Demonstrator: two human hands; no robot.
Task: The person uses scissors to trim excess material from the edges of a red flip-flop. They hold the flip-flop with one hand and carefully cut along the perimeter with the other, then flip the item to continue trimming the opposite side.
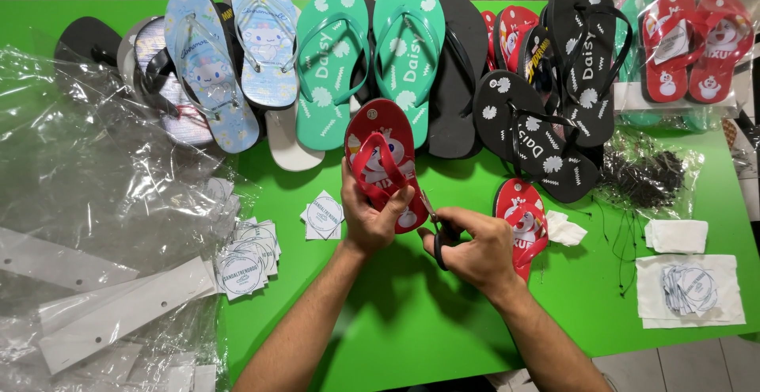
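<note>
Clearly, the left hand [370, 216] clamps its fingers on a red flip-flop [382, 161], lifting it off the green bench [412, 321] so the right hand [471, 249], fingers closed on scissors [438, 237], can reach its heel.

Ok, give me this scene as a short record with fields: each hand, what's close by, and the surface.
left hand: left hand grips a red flip-flop, toe pointing away
right hand: right hand holds scissors, blades at the flip-flop's edge
beside right hand: second red flip-flop lying on the table
surface: green table
back row: blue, teal and black flip-flops
left side: clear plastic bags, round paper tags
</note>
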